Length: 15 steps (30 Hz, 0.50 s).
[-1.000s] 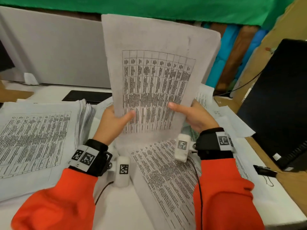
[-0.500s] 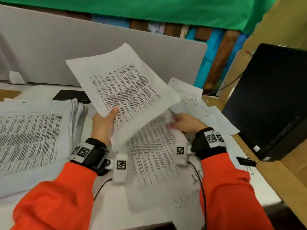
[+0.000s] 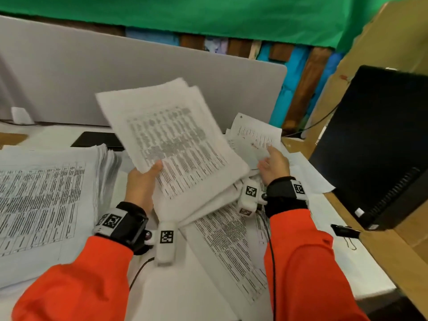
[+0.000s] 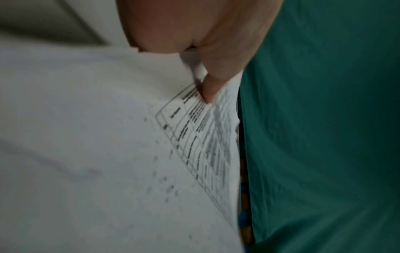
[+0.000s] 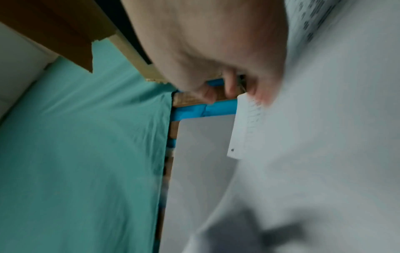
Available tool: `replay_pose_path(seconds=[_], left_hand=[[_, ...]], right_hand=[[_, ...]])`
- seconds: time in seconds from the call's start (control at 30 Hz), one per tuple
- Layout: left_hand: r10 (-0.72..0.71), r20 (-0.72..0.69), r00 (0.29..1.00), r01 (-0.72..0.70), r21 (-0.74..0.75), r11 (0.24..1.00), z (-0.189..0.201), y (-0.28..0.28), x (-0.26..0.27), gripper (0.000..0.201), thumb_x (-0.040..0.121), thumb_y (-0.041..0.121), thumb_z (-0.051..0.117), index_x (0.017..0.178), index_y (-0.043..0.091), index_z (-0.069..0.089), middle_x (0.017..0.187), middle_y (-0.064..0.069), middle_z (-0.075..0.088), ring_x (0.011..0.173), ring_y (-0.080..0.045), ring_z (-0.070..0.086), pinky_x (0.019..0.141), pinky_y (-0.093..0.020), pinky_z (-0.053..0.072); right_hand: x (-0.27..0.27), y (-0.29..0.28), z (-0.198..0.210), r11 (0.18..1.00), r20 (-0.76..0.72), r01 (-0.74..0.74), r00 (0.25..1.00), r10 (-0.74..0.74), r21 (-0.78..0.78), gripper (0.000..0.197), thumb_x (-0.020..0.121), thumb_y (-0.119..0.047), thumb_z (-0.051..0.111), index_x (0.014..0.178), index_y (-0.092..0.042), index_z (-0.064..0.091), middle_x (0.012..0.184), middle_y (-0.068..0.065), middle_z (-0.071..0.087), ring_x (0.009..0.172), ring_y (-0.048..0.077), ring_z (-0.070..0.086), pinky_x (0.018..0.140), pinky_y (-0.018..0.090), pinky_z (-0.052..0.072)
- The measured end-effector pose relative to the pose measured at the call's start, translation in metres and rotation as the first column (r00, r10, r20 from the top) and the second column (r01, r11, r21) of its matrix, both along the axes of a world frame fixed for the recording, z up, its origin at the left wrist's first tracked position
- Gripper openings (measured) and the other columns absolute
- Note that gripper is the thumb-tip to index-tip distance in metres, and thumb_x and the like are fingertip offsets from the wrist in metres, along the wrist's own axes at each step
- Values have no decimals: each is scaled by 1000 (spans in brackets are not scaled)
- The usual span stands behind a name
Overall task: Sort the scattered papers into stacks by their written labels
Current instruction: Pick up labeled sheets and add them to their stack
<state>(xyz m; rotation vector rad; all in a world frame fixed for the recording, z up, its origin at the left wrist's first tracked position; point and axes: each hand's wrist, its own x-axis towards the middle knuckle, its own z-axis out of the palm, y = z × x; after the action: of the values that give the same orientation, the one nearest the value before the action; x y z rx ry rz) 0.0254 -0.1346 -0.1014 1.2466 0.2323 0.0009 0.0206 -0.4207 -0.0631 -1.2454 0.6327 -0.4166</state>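
My left hand (image 3: 154, 169) grips a sheaf of printed table sheets (image 3: 176, 144) by its lower left corner and holds it tilted above the desk. In the left wrist view the thumb (image 4: 208, 90) presses on the top sheet (image 4: 201, 133). My right hand (image 3: 271, 156) is at the right, pinching the lower edge of a small sheet with red marks (image 3: 253, 136) on the scattered pile. In the right wrist view its curled fingers (image 5: 229, 85) meet that sheet (image 5: 244, 130). A tall sorted stack (image 3: 46, 193) lies on the left. Loose sheets (image 3: 231, 246) lie under my wrists.
A grey divider panel (image 3: 115, 72) stands behind the desk. A black computer case (image 3: 382, 147) sits on cardboard at the right, with a black binder clip (image 3: 345, 230) by its base. A flat black device (image 3: 97, 139) lies behind the tall stack.
The sheaf, held upright by both hands a second ago, has tipped down and left in my left hand alone. My right hand let go and reached right to the small sheet.
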Motion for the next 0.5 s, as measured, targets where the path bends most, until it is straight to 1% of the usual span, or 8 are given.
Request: replay_pose_path(seconds=[0.07, 0.13, 0.2, 0.23, 0.3, 0.37, 0.43, 0.5], left_hand=[[88, -45, 995, -86, 45, 995, -6, 4, 5, 45, 87, 20, 69, 126, 4, 56, 120, -12, 65, 106, -29, 63, 97, -48, 48], [96, -51, 994, -91, 94, 991, -9, 5, 7, 41, 86, 20, 69, 120, 2, 57, 118, -13, 65, 106, -31, 62, 97, -49, 48], [41, -34, 999, -36, 119, 992, -9, 2, 6, 25, 88, 13, 66, 111, 7, 60, 109, -11, 67, 101, -30, 63, 93, -44, 50], [-9, -37, 999, 14, 126, 992, -9, 0, 4, 22, 89, 10, 65, 110, 9, 61, 104, -10, 67, 97, -28, 64, 90, -41, 50], [-111, -46, 993, 117, 140, 983, -8, -4, 0, 22, 88, 6, 64, 110, 9, 63, 98, -9, 68, 90, -26, 66, 86, -40, 51], [-192, -77, 978, 202, 161, 966, -9, -6, -2, 17, 87, 4, 64, 104, 9, 65, 99, -11, 70, 91, -27, 67, 88, -43, 51], [-241, -104, 965, 257, 187, 948, -8, -5, -4, 14, 86, 4, 65, 97, 12, 65, 101, -13, 70, 93, -30, 67, 88, -45, 52], [-233, -91, 968, 247, 195, 949, -7, -5, -3, 18, 86, 2, 65, 101, 11, 65, 99, -10, 70, 91, -27, 67, 84, -41, 53]], right_hand=[[3, -24, -23, 975, -181, 177, 963, -200, -136, 58, 81, -35, 56, 132, -7, 56, 135, 18, 58, 121, 36, 58, 97, 45, 52], [3, -33, -35, 966, -198, 201, 952, -232, -164, 63, 70, -32, 64, 129, -10, 56, 130, 16, 61, 110, 37, 63, 86, 42, 55], [6, -25, -37, 977, -200, 14, 978, -58, -215, 51, 86, -11, 64, 134, -6, 50, 136, 13, 54, 112, 31, 59, 92, 39, 55], [7, -18, -36, 987, -157, -93, 985, 72, -128, 43, 93, -4, 58, 135, -4, 49, 137, 11, 52, 114, 28, 56, 95, 38, 54], [10, -5, -36, 968, -67, -250, 966, 249, -11, 38, 95, 1, 55, 132, -3, 52, 138, 15, 55, 123, 30, 55, 100, 42, 52], [15, 5, -38, 955, -41, -294, 955, 295, 28, 34, 95, -1, 56, 129, -3, 57, 133, 17, 60, 124, 34, 56, 104, 48, 48], [15, 12, -39, 941, 17, -323, 946, 323, 103, 35, 98, -1, 51, 132, -2, 57, 128, 15, 64, 115, 31, 61, 98, 46, 51], [16, 13, -37, 944, 87, -325, 944, 320, 58, 32, 100, -5, 49, 131, -3, 58, 119, 13, 69, 106, 27, 66, 99, 48, 50]])
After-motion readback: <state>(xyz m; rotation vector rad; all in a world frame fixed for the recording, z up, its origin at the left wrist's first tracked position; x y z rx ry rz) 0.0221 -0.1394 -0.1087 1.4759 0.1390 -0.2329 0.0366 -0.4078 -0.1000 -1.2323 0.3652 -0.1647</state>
